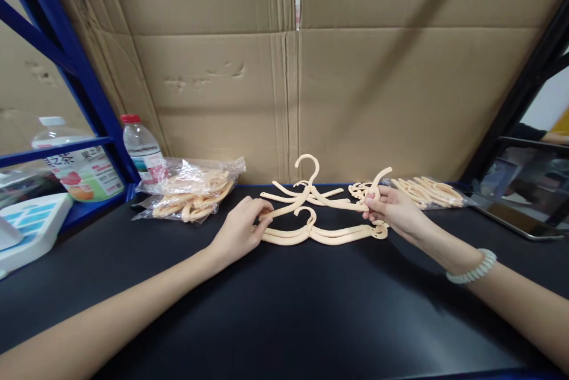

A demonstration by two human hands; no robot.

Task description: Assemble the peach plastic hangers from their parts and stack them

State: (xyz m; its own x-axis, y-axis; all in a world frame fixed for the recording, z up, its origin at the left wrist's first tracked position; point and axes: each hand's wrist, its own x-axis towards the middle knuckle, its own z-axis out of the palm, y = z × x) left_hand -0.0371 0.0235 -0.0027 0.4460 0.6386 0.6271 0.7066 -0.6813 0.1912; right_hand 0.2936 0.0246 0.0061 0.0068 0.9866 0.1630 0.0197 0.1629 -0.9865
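Note:
A cream plastic hanger [311,197] with an upright hook is held at both ends. My left hand [242,229] pinches its left arm tip, and my right hand [391,209] grips its right end. Just below it, a small stack of matching hangers [322,233] lies flat on the black table [284,309]. More loose hangers [306,191] lie behind the held one. My right wrist wears a pale bead bracelet.
A clear bag of hangers [191,190] lies at the left, another bundle [427,190] at the right. Two bottles [141,146] stand by a blue shelf frame [66,54]. A tablet [520,190] sits far right, a white device [26,226] far left. Cardboard [288,72] walls the back.

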